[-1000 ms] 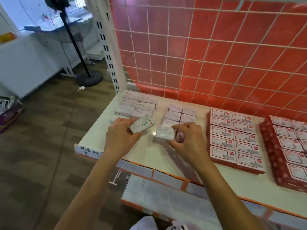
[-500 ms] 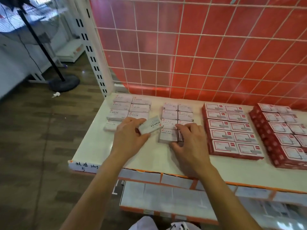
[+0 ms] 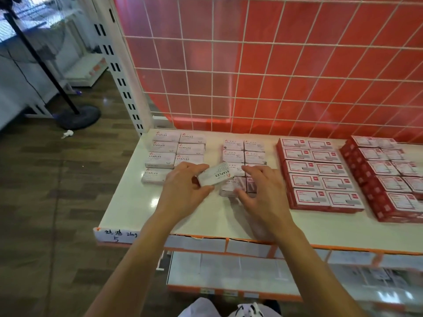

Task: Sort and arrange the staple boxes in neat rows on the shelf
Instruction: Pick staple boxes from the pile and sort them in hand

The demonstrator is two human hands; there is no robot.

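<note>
the left hand [image 3: 185, 186] is pinching a loose staple box [image 3: 216, 177] by its long edges, thumb on the near side and fingers curling over the far side, holding it tilted just above the shelf [image 3: 229, 216], between the staples group [image 3: 169, 152] and the paper clip boxes [image 3: 242, 154]. the box is looking like thin card, small and probably dense for its size, stiff enough to take a firm pinch but smooth enough to be slipping if held loosely. taking it across the narrow width, as now, is seeming the safest hold, and it should be turning easily to match the printed tops. the free place is appearing to be the front right of the staples group, beside the lone front box. the left wrist is bending inward, forearm reaching up from below. the right hand [image 3: 258, 193] is arching over the front paper clip boxes, thumb at their near edge. whether it is gripping or only nudging them, i cannot tell. red boxes [image 3: 320, 175] are lying in rows further right.
</note>
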